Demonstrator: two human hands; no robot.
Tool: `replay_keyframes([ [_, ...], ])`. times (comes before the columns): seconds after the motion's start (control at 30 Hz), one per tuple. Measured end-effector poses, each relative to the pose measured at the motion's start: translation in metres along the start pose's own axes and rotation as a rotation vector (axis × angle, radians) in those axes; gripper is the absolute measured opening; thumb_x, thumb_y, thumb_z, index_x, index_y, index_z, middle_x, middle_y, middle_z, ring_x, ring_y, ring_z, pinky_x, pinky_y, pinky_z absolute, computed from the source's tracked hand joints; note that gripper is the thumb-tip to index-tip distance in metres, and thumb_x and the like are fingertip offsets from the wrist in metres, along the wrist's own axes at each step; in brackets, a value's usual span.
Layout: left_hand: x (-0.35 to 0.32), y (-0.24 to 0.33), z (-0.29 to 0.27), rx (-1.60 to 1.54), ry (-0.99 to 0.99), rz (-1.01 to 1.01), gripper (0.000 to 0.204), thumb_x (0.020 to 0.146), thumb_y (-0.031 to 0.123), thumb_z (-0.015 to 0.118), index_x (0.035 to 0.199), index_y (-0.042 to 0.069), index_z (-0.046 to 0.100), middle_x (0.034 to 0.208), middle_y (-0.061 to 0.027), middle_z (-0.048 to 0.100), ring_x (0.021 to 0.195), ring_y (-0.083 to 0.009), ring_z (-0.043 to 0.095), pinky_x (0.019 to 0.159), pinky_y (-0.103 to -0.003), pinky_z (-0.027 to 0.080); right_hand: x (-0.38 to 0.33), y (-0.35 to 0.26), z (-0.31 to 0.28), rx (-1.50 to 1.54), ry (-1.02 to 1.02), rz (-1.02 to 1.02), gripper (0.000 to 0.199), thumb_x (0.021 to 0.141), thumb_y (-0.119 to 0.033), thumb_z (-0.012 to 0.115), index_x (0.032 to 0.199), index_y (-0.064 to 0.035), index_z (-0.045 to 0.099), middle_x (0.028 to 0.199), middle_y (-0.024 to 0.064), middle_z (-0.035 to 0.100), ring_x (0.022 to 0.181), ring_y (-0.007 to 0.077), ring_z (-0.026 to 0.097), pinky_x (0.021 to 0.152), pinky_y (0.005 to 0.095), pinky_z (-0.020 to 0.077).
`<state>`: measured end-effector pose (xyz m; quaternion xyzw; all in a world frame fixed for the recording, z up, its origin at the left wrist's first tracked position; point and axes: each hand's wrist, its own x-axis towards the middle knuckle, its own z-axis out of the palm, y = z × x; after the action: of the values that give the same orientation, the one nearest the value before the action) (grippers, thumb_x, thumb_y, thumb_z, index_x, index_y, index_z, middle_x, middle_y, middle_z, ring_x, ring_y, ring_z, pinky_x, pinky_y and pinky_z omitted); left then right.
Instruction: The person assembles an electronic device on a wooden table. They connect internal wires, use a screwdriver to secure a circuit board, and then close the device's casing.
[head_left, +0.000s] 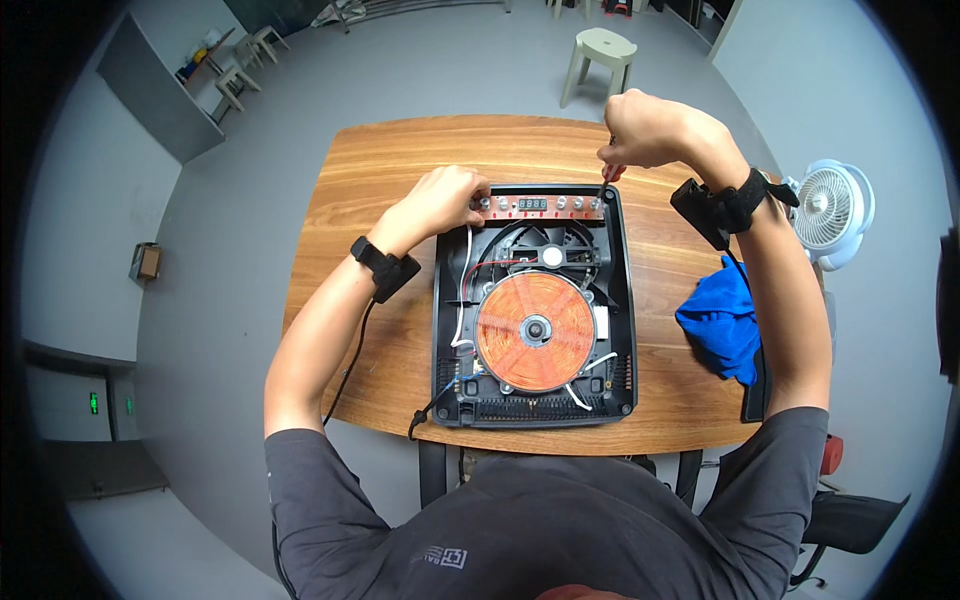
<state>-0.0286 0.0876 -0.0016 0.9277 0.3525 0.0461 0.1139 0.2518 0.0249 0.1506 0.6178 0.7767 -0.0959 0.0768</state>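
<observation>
An opened induction cooker (627, 330) lies on the wooden table in front of me, its black housing exposing a round copper coil (505, 345), a fan and wires. Along its far edge runs a narrow control circuit board (550, 207) with a small display and buttons. My left hand (447, 200) is closed at the board's left end, its fingers gripping there. My right hand (650, 128) is wrapped round a screwdriver (613, 173) with a red handle. The screwdriver points down, its tip at the board's right end; the exact contact is too small to make out.
The wooden table (385, 155) carries a blue cloth (722, 320) at the right, beside a dark flat object (755, 395). A white fan (828, 205) stands past the right edge. A plastic stool (603, 45) is on the floor beyond. A black cord (418, 422) leaves the cooker's near-left corner.
</observation>
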Motion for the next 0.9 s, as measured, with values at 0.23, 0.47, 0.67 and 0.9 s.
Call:
replay_keyframes([
  [0.23, -0.006, 0.004, -0.005, -0.007, -0.005, 0.027, 0.037, 0.078, 0.020, 0.085, 0.111, 0.008, 0.073, 0.107, -0.0116, 0.072, 0.106, -0.0318, 0.068, 0.090, -0.043, 0.056, 0.010, 0.005, 0.009, -0.027, 0.026, -0.022, 0.033, 0.087, -0.020, 0.069, 0.077, 0.0117, 0.072, 0.074, 0.0262, 0.072, 0.070, 0.0338, 0.075, 0.067, 0.0404, 0.0617],
  [0.47, -0.025, -0.011, 0.001, -0.058, 0.073, 0.097, 0.030, 0.089, 0.021, 0.076, 0.115, 0.006, 0.071, 0.110, -0.0137, 0.069, 0.107, -0.0345, 0.065, 0.094, -0.044, 0.054, 0.007, -0.005, 0.003, -0.042, 0.008, 0.053, 0.032, 0.090, -0.021, 0.068, 0.076, 0.0072, 0.076, 0.072, 0.0185, 0.074, 0.059, 0.0244, 0.073, 0.059, 0.0362, 0.0603],
  [0.67, -0.020, -0.015, 0.009, -0.032, 0.097, 0.073, 0.027, 0.089, 0.019, 0.076, 0.112, 0.004, 0.073, 0.109, -0.0141, 0.070, 0.107, -0.0342, 0.066, 0.093, -0.043, 0.054, 0.010, -0.008, 0.006, -0.064, 0.022, 0.034, 0.032, 0.091, -0.021, 0.068, 0.076, 0.0062, 0.076, 0.065, 0.0175, 0.071, 0.055, 0.0240, 0.071, 0.056, 0.0350, 0.0592],
  [0.9, -0.014, -0.010, 0.006, -0.050, 0.054, 0.033, 0.027, 0.087, 0.018, 0.078, 0.109, 0.001, 0.075, 0.107, -0.0151, 0.072, 0.104, -0.0339, 0.068, 0.091, -0.042, 0.054, 0.013, -0.003, 0.007, -0.061, 0.018, -0.003, 0.036, 0.092, -0.022, 0.068, 0.073, 0.0091, 0.073, 0.064, 0.0192, 0.070, 0.056, 0.0249, 0.072, 0.057, 0.0362, 0.0597],
])
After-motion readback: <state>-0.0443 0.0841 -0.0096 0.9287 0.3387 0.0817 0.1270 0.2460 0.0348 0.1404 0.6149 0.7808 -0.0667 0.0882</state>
